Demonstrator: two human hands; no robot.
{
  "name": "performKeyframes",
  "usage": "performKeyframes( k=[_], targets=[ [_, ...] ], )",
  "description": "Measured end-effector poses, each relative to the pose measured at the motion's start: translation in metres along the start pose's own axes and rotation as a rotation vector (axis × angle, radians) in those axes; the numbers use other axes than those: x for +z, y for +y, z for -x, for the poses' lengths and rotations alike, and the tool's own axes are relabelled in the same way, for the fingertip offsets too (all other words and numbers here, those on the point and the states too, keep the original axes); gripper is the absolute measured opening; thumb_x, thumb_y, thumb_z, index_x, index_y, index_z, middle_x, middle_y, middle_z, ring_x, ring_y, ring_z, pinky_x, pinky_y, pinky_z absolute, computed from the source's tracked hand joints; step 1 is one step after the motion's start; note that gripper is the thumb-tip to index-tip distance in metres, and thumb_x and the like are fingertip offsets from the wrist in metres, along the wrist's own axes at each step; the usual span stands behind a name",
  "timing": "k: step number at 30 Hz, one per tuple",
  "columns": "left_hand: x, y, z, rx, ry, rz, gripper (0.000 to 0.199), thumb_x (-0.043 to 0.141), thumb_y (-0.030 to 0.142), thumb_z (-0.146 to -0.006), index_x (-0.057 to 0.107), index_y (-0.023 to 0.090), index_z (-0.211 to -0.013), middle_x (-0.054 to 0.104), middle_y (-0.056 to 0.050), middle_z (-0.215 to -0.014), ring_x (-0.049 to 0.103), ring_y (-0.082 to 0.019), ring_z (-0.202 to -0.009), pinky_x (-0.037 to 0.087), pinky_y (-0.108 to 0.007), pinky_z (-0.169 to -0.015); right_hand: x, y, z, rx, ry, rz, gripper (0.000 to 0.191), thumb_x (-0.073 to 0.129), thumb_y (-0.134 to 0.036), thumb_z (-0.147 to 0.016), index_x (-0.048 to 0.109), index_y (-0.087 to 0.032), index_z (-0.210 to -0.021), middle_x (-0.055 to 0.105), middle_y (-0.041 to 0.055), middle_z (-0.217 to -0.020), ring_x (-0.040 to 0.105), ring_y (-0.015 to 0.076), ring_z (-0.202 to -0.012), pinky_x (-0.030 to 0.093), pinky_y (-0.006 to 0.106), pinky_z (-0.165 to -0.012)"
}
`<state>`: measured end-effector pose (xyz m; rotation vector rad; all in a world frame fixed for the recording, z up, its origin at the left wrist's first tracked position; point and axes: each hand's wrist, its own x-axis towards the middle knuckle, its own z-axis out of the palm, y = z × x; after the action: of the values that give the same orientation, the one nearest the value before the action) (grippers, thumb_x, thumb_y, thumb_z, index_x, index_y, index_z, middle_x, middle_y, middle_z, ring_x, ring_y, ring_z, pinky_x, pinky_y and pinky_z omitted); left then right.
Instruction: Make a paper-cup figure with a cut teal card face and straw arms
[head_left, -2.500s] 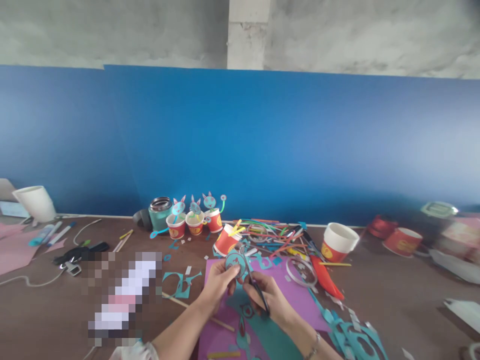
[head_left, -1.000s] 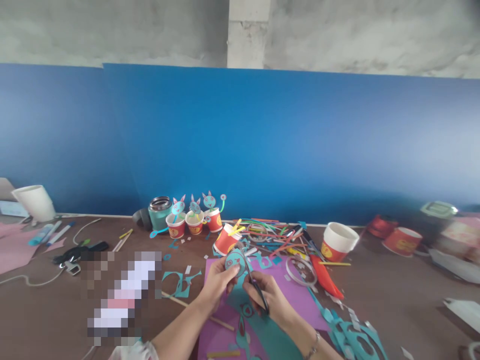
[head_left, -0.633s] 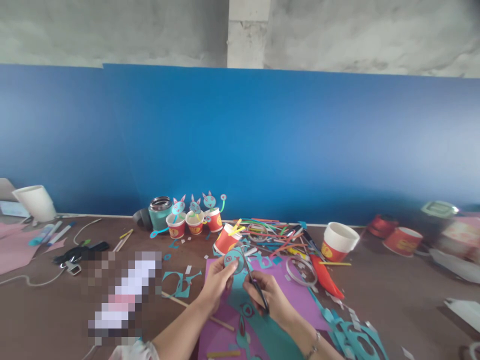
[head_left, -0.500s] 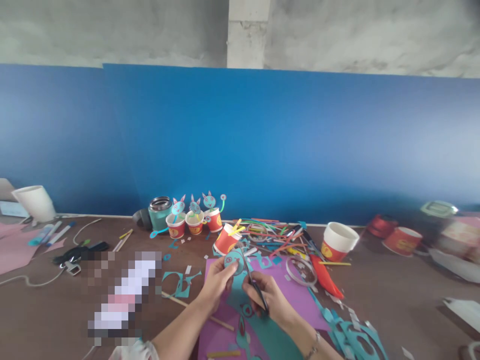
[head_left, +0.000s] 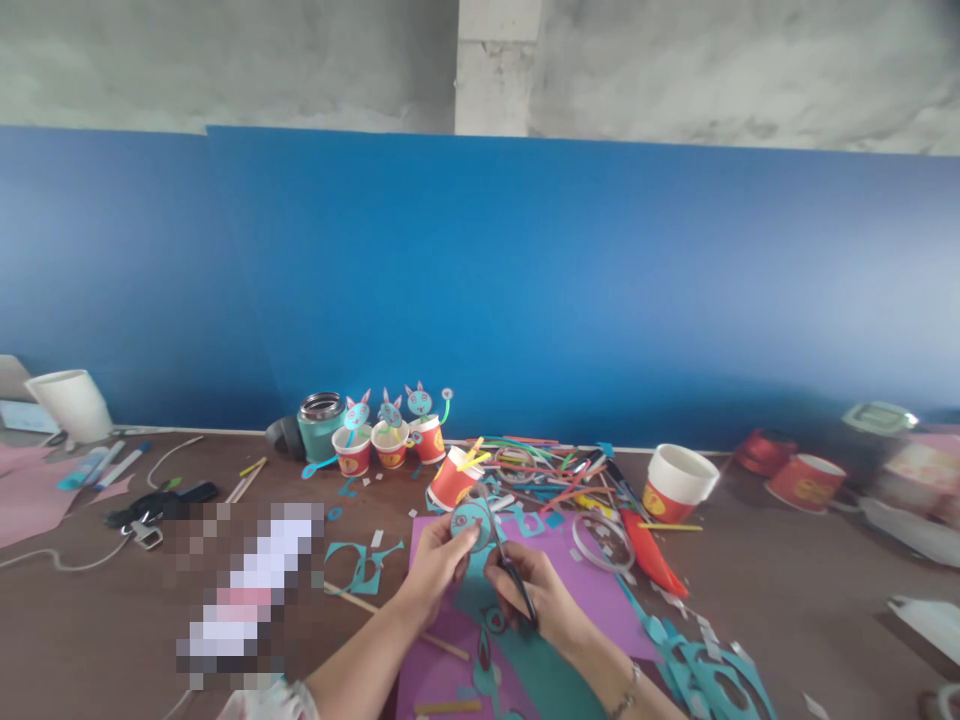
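Between the thumb and fingers of my left hand (head_left: 439,562) is a round teal paper piece (head_left: 471,524) with a drawn face. My right hand (head_left: 536,590) is closed round black-handled scissors (head_left: 517,585), whose blades point up beside the right edge of the piece. Both hands are above a purple sheet (head_left: 592,600) and a teal sheet (head_left: 555,670). Below them lie a small teal round with a red mark (head_left: 494,620) and a teal ear-shaped piece (head_left: 484,655). A tilted red cup (head_left: 450,485) with yellow sticks stands just beyond my left hand.
Three cups with rabbit figures (head_left: 390,445) stand at the back beside a teal flask (head_left: 321,430). Colourful pipe cleaners (head_left: 540,475) are heaped behind my hands. Stacked cups (head_left: 679,485) and a red pouch (head_left: 652,555) are to the right, above teal scraps (head_left: 705,675).
The round teal piece has turned slightly and shifted a little to the right against the scissors. Both hands stay in nearly the same place.
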<state>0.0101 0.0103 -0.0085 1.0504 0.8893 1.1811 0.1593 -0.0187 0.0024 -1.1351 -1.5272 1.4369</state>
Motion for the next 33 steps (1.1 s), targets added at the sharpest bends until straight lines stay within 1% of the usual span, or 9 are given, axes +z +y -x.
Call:
performKeyframes(
  k=[5,9,12,15,18,20,22,27,33],
  targets=[
    [0.0002,0.0013,0.0002,0.015,-0.002,0.001,0.04,0.068,0.053,-0.064,0.05,0.018,-0.06,0.034,0.011,-0.033,0.023,-0.003,-0.031,0.017,-0.018,-0.035,0.0004,-0.0011,-0.0001,-0.009,0.021,0.037,0.028,0.065,-0.041,-0.073,0.052,-0.018,-0.068,0.043,-0.0091,-0.037,0.037,0.0055,-0.031,0.028,0.016,-0.033],
    [0.0003,0.0011,0.0003,0.021,0.026,0.007,0.041,0.07,0.053,-0.062,0.05,0.018,-0.058,0.034,0.011,-0.033,0.025,-0.003,-0.031,0.019,-0.018,-0.035,0.0006,-0.0021,-0.0012,-0.006,0.032,0.064,0.027,0.064,-0.04,-0.073,0.051,-0.018,-0.067,0.042,-0.0094,-0.036,0.035,0.005,-0.03,0.027,0.016,-0.033],
    [-0.0004,0.0,0.0004,0.02,0.038,0.005,0.038,0.068,0.051,-0.065,0.051,0.018,-0.059,0.035,0.01,-0.032,0.027,-0.004,-0.03,0.02,-0.018,-0.035,0.0007,-0.002,-0.0012,-0.004,0.038,0.07,0.028,0.064,-0.041,-0.073,0.051,-0.018,-0.066,0.041,-0.0096,-0.036,0.034,0.0048,-0.029,0.027,0.016,-0.032],
    [-0.001,0.0002,0.0004,0.044,0.032,-0.028,0.037,0.064,0.05,-0.071,0.054,0.016,-0.06,0.044,0.007,-0.036,0.033,-0.004,-0.03,0.022,-0.018,-0.035,0.0006,-0.0012,-0.0008,0.011,0.036,0.072,0.029,0.065,-0.043,-0.073,0.051,-0.018,-0.066,0.043,-0.009,-0.036,0.036,0.0052,-0.029,0.028,0.016,-0.032],
    [-0.0005,0.0027,0.0004,0.053,0.011,-0.033,0.038,0.065,0.05,-0.07,0.058,0.014,-0.062,0.055,0.002,-0.047,0.038,-0.004,-0.03,0.022,-0.018,-0.034,0.0003,-0.0002,-0.0004,0.028,0.022,0.051,0.032,0.065,-0.046,-0.071,0.054,-0.017,-0.07,0.047,-0.0076,-0.037,0.039,0.0061,-0.03,0.029,0.016,-0.032],
    [0.0002,0.0045,0.0004,0.052,-0.006,-0.037,0.038,0.066,0.05,-0.068,0.058,0.013,-0.06,0.058,0.001,-0.05,0.039,-0.004,-0.03,0.023,-0.018,-0.034,0.0002,0.0005,-0.0004,0.024,0.009,0.02,0.035,0.067,-0.049,-0.069,0.055,-0.016,-0.073,0.05,-0.0065,-0.039,0.041,0.0068,-0.031,0.031,0.017,-0.033],
    [0.0005,0.0054,0.0005,0.05,-0.019,-0.042,0.038,0.066,0.049,-0.068,0.058,0.013,-0.059,0.058,0.0,-0.05,0.039,-0.004,-0.03,0.023,-0.018,-0.034,0.0001,0.001,-0.0007,0.015,0.004,0.002,0.037,0.067,-0.051,-0.068,0.056,-0.016,-0.075,0.051,-0.0059,-0.04,0.042,0.0073,-0.032,0.033,0.017,-0.034],
    [0.0003,0.0053,0.0009,0.049,-0.019,-0.028,0.037,0.066,0.048,-0.068,0.058,0.012,-0.06,0.059,0.0,-0.051,0.038,-0.003,-0.029,0.023,-0.018,-0.033,-0.0005,0.0012,-0.0019,0.013,0.034,0.034,0.038,0.067,-0.052,-0.069,0.056,-0.016,-0.073,0.045,-0.0078,-0.037,0.038,0.0062,-0.031,0.029,0.017,-0.033],
    [0.0017,0.0053,0.0016,0.035,-0.021,0.011,0.035,0.066,0.047,-0.068,0.059,0.013,-0.061,0.059,0.0,-0.05,0.038,-0.003,-0.029,0.022,-0.018,-0.033,0.0002,0.0005,-0.0014,0.006,0.041,0.033,0.038,0.067,-0.053,-0.069,0.057,-0.016,-0.074,0.045,-0.0076,-0.037,0.038,0.0063,-0.031,0.029,0.017,-0.033]
  ],
)
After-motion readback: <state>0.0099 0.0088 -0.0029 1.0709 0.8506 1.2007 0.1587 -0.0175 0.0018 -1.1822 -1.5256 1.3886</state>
